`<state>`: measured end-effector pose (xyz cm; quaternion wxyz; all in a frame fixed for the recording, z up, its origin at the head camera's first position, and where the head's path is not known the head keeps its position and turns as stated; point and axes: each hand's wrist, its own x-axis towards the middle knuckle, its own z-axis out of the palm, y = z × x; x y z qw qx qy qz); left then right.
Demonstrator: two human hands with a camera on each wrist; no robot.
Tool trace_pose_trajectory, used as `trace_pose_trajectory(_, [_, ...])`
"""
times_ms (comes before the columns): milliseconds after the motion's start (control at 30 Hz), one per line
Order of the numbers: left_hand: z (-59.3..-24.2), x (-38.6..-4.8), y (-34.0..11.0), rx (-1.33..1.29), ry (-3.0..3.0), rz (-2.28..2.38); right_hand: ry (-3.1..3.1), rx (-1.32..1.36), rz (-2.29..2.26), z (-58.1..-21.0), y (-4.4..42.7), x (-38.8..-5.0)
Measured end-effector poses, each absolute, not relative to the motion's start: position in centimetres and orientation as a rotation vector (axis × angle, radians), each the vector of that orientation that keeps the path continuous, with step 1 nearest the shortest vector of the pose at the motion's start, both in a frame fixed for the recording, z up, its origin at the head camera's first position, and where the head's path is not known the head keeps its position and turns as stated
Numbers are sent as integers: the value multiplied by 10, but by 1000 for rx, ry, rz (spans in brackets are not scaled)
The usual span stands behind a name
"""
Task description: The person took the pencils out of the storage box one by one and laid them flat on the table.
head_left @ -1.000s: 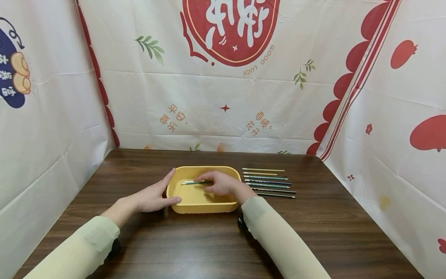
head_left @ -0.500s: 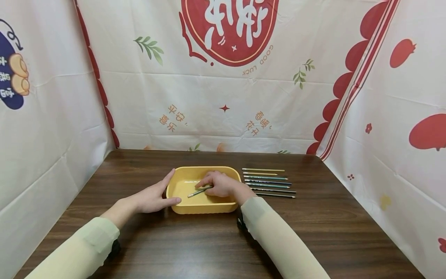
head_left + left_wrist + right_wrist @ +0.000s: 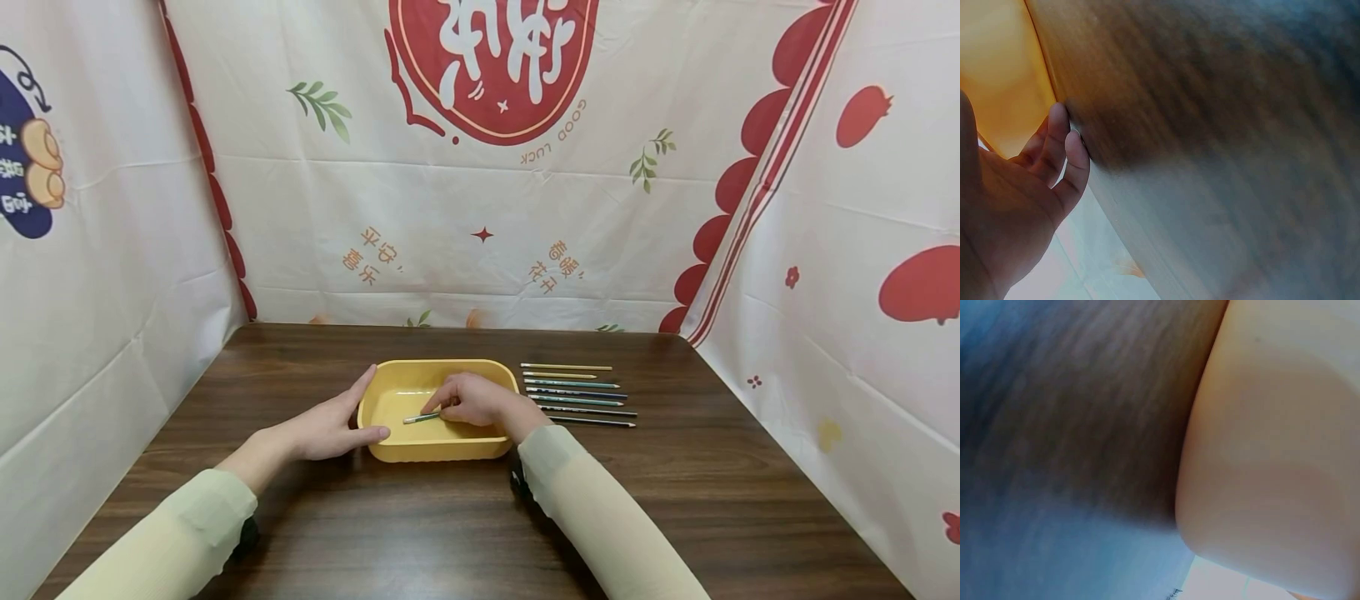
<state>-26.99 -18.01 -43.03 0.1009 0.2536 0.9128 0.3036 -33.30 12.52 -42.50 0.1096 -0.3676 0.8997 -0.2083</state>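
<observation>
The yellow plastic tray (image 3: 442,450) stands on the brown wooden table. At its left end, my left hand (image 3: 326,427) rests with straight, spread fingers along the outer wall and the thumb over the front corner's rim. In the left wrist view, the fingertips of this left hand (image 3: 1029,181) lie against the tray's side. Inside the tray, my right hand (image 3: 474,402) pinches a dark green pencil (image 3: 422,417), its pale end pointing left. The pencil's other end is hidden by the hand. The right wrist view does not show the fingers, only a large pale blurred surface.
Right of the tray, several pencils (image 3: 577,394) lie in a near-parallel column, tips to the right. The right forearm partly covers the nearest ones. White printed cloth (image 3: 450,192) hangs behind the table (image 3: 420,533) and at both sides.
The pencil in the right hand has turned inside the tray, and its pale end has shifted nearer me. The right fingers have drawn in around it. The left hand stays in place.
</observation>
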Motion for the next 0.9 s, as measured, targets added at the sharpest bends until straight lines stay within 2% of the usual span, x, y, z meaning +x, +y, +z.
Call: trace_pose_trajectory(900, [-430,-269,-180,752,2705,887,2625,-977,-857,-420,126,-328])
